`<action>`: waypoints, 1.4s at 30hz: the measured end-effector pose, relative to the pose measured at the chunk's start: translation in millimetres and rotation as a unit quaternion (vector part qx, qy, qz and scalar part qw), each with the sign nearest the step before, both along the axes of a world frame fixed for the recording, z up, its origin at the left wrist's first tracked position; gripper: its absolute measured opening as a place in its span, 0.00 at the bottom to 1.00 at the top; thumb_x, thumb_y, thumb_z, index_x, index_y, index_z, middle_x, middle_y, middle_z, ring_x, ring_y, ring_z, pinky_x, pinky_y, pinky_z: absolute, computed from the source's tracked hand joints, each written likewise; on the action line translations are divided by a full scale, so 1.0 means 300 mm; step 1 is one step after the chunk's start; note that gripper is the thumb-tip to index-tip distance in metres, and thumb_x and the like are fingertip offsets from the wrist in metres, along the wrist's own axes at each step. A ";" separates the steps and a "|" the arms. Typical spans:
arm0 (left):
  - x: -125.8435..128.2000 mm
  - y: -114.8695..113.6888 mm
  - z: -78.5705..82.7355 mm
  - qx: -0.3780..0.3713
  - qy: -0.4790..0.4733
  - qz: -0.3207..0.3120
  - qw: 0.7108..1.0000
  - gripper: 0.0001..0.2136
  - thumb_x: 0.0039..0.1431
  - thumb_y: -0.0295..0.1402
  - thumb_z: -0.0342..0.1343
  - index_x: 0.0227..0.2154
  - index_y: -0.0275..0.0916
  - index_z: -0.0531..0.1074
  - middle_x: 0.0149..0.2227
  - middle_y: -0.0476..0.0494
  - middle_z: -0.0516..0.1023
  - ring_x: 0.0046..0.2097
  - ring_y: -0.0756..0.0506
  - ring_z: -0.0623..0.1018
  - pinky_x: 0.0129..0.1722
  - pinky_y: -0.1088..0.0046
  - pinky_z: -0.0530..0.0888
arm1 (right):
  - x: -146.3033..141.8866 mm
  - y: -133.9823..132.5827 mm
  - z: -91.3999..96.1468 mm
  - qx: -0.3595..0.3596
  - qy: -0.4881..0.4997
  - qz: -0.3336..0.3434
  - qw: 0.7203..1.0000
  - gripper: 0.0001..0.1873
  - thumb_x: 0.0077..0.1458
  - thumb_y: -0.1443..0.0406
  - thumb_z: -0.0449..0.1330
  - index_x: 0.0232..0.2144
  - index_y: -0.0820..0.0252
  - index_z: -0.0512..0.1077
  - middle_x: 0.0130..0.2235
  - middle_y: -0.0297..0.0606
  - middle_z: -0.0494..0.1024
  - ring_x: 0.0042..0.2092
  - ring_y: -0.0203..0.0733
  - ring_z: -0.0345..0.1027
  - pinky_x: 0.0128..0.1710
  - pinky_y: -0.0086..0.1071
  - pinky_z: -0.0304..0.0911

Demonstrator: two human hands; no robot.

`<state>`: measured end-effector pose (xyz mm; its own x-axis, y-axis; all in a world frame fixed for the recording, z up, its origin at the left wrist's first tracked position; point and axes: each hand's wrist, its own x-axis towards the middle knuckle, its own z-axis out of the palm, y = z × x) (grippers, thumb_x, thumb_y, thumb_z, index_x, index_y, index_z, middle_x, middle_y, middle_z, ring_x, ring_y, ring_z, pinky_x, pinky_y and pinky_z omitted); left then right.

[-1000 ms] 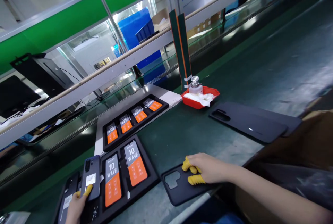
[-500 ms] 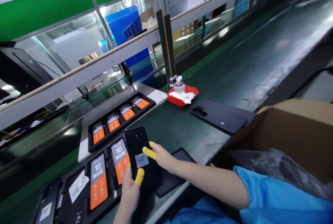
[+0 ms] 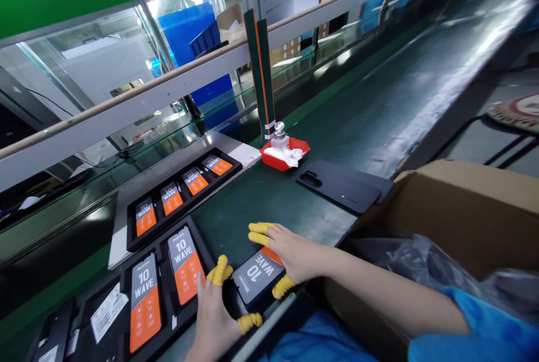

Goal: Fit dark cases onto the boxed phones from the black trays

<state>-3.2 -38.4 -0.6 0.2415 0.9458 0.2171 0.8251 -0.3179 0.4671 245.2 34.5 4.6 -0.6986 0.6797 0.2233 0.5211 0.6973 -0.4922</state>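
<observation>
Green belt: you sat at a dark green conveyor bench point(image 3: 269, 205) running off toward 1 o'clock.
Cardboard box: an open carton point(image 3: 475, 193) lined with clear plastic stood at 4 o'clock, beside your blue sleeve point(image 3: 475, 328).
Black trays: two foam trays point(image 3: 138, 244) of phones with orange-and-grey 10 WAVE films lay at 8 o'clock.
Phone cases: dark cases point(image 3: 337, 188) lay stacked at 2 o'clock.
Red tray: a small red tray point(image 3: 269, 157) at 12 o'clock held a metal-capped bottle point(image 3: 279, 140) and white wipes point(image 3: 284, 154).
Your hands: your left hand point(image 3: 214, 317) gripped the phone's lower edge; your right hand point(image 3: 295, 252) pressed, fingers spread, across its upper end.
Phone: the phone point(image 3: 255, 278) sat between them at 6 o'clock, just beside the lower tray.
Change: its film side had turned up; its black back had faced you moments earlier.
Fingertips: yellow finger cots point(image 3: 221, 269) covered your fingers.
</observation>
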 end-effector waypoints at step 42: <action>-0.172 -0.159 0.115 -0.026 -0.237 0.151 0.959 0.17 0.52 0.43 0.54 0.41 0.38 0.72 0.38 0.40 0.76 0.40 0.43 0.73 0.43 0.68 0.69 | -0.333 -0.068 0.127 0.066 0.144 0.036 0.987 0.23 0.47 0.48 0.56 0.18 0.62 0.66 0.22 0.37 0.69 0.26 0.38 0.61 0.29 0.31 0.56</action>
